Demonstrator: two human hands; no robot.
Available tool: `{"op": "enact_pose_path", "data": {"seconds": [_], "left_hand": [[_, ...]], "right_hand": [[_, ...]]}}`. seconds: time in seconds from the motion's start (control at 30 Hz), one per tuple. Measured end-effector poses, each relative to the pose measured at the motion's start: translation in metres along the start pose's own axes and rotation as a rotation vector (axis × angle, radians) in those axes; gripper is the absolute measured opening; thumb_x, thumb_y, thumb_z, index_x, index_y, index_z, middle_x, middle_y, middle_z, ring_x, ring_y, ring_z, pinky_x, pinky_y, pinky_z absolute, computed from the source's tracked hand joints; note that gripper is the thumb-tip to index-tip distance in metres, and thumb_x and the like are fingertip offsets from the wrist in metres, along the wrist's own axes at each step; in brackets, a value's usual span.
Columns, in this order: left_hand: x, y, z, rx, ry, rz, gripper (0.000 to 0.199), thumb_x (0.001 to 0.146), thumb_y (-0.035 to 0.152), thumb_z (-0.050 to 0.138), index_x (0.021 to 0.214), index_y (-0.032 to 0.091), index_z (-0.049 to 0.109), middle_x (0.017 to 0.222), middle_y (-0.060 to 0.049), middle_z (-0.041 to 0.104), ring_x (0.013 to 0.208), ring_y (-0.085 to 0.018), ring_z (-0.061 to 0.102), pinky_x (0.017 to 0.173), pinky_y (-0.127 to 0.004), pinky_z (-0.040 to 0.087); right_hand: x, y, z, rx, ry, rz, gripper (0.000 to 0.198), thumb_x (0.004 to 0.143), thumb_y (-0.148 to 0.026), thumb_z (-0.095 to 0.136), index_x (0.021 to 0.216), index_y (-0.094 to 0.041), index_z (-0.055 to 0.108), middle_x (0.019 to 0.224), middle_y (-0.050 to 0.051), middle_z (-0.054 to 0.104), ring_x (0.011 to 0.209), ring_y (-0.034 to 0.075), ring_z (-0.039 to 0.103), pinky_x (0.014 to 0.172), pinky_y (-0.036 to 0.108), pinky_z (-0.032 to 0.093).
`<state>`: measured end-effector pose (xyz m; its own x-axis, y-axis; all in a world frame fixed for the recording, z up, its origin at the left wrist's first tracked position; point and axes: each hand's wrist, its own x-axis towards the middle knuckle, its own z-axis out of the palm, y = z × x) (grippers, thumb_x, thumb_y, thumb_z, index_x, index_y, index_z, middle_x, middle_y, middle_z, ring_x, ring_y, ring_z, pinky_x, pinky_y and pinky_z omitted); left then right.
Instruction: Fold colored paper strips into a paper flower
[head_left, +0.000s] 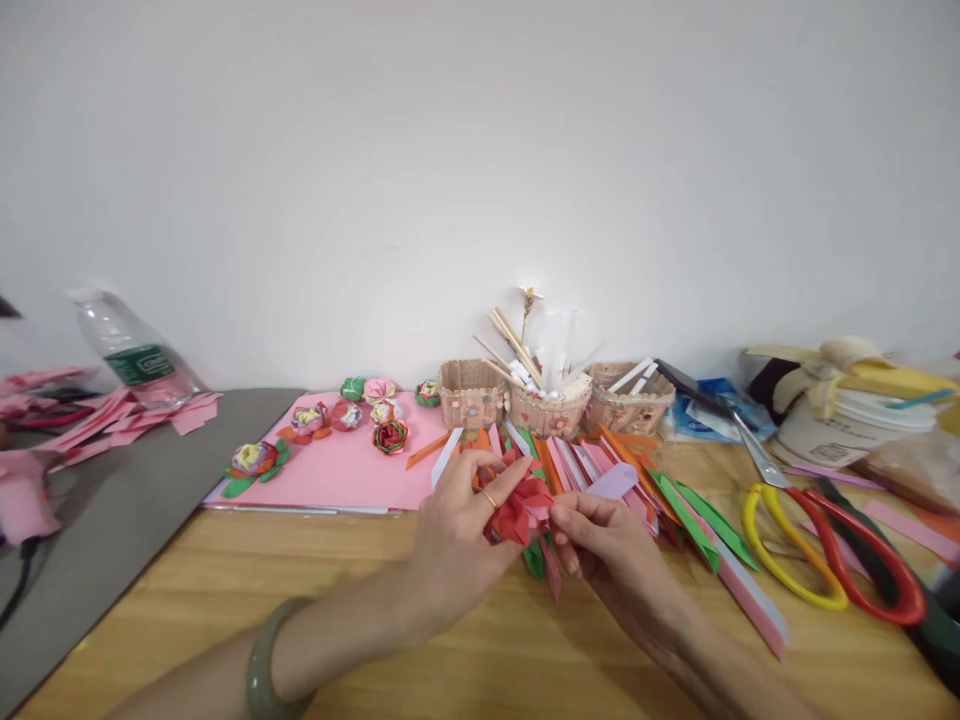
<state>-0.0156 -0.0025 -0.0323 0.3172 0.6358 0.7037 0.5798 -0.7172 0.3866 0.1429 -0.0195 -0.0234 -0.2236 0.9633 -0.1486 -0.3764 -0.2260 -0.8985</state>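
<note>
Between my two hands is a red folded-paper flower (517, 510) with several pointed petals. My left hand (457, 530) is wrapped round its left side, a ring on one finger and a green bangle on the wrist. On the flower's right edge, my right hand (607, 550) pinches a petal between thumb and fingertips. Part of the flower is hidden behind my left fingers. Just behind and below my hands lie folded paper strips (555, 465) in pink, orange, green, white and purple.
Finished paper flowers (390, 436) rest on a pink sheet (352, 480) at left. Three small woven baskets (471, 395) stand by the wall, with sticks and white rolls. Scissors (795, 540) with yellow and red handles lie right. A plastic bottle (131, 350) leans far left.
</note>
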Motion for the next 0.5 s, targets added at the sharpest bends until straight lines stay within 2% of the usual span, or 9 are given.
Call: {"op": "enact_pose_path", "data": {"seconds": [0.3,0.37,0.5], "left_hand": [[-0.0008,0.0014,0.0013,0.007,-0.001,0.05,0.044,0.077,0.022,0.056,0.121,0.026,0.049,0.099,-0.007,0.052,0.091,-0.017,0.053,0.073,-0.031,0.05],[-0.0006,0.0016,0.0019,-0.037,-0.008,0.008,0.043,0.076,0.02,0.057,0.119,0.026,0.051,0.099,-0.006,0.052,0.091,-0.016,0.053,0.073,-0.031,0.05],[-0.0004,-0.0002,0.0027,-0.098,-0.037,-0.082,0.045,0.072,0.017,0.061,0.116,0.024,0.053,0.102,-0.006,0.052,0.094,-0.017,0.053,0.077,-0.033,0.05]], "right_hand": [[-0.0012,-0.001,0.0,0.03,-0.019,0.039,0.034,0.057,-0.036,0.078,0.049,-0.013,0.055,0.038,-0.004,0.051,0.034,0.004,0.044,0.036,0.015,0.036],[-0.0011,-0.0013,-0.0009,0.022,-0.043,0.033,0.034,0.06,-0.038,0.075,0.05,-0.013,0.056,0.037,-0.004,0.05,0.034,0.005,0.044,0.036,0.016,0.036],[-0.0017,-0.0028,-0.0031,0.041,-0.103,0.02,0.031,0.075,-0.039,0.062,0.059,-0.013,0.063,0.042,-0.002,0.052,0.037,0.007,0.046,0.04,0.019,0.04]]}}
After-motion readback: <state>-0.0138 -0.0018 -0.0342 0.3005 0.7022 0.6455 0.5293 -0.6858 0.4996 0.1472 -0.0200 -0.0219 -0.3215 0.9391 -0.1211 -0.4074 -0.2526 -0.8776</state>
